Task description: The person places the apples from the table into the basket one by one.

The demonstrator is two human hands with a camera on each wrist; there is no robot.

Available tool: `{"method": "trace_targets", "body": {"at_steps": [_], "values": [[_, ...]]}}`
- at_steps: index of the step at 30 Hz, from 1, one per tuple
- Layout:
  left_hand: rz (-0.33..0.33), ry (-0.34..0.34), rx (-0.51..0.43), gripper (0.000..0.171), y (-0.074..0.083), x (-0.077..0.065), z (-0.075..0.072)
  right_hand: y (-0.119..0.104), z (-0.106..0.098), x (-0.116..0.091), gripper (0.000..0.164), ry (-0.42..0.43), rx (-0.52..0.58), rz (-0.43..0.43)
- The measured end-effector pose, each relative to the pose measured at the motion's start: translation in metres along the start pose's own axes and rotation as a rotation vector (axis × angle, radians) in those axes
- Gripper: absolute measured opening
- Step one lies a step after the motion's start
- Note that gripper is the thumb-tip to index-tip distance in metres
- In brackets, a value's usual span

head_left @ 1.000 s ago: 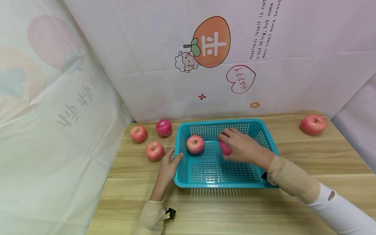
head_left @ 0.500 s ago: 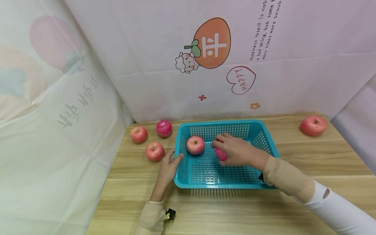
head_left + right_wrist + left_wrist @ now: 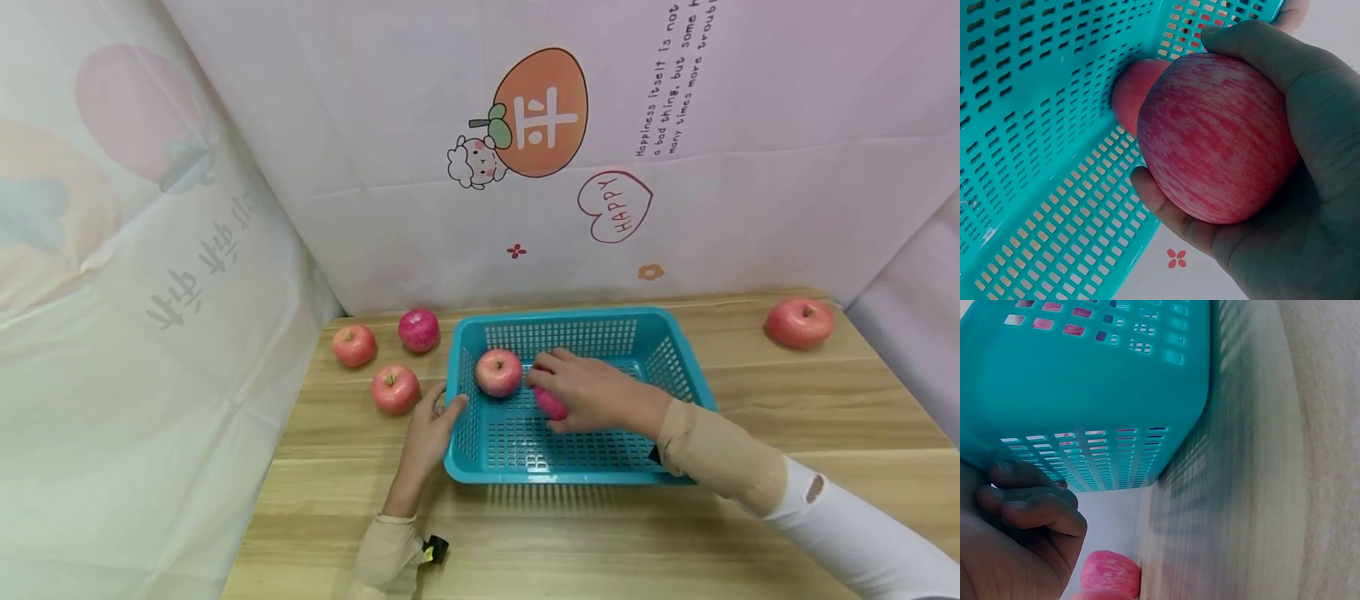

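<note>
The right hand (image 3: 588,393) grips a round deep-pink apple (image 3: 551,405) inside a rectangular teal plastic basket (image 3: 562,477). The left hand (image 3: 431,427) holds the basket at nine o'clock.

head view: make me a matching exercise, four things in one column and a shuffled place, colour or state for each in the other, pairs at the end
1. left hand
2. right hand
3. basket
4. lone apple

A. curled round a pink-red apple inside the basket
B. on the table, right of the basket
C. holding the basket's left rim
D. teal, with walls full of holes

Pairs: 1-C, 2-A, 3-D, 4-B
</note>
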State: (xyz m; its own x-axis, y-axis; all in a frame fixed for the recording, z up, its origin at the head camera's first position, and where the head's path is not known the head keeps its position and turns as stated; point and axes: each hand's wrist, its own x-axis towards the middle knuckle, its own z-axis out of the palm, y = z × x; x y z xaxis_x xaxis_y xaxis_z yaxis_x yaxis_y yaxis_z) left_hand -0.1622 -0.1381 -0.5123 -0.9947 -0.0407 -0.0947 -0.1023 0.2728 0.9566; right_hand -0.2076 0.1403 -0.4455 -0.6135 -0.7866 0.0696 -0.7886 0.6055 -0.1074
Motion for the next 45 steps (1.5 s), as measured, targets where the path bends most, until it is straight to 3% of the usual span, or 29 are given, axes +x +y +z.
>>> {"method": "trace_targets", "body": {"at_steps": [12,25,45], "values": [[0.003,-0.002,-0.006,0.048,-0.001,-0.001,-0.001,-0.010,0.003,0.009,0.071,-0.026,-0.004,-0.052],[0.005,0.007,-0.003,0.046,-0.003,0.000,0.000,-0.018,0.008,0.016,0.059,-0.092,0.018,-0.110],[-0.001,0.000,0.027,0.046,0.000,0.000,0.000,-0.032,0.017,0.035,0.065,-0.109,-0.101,-0.234]]}}
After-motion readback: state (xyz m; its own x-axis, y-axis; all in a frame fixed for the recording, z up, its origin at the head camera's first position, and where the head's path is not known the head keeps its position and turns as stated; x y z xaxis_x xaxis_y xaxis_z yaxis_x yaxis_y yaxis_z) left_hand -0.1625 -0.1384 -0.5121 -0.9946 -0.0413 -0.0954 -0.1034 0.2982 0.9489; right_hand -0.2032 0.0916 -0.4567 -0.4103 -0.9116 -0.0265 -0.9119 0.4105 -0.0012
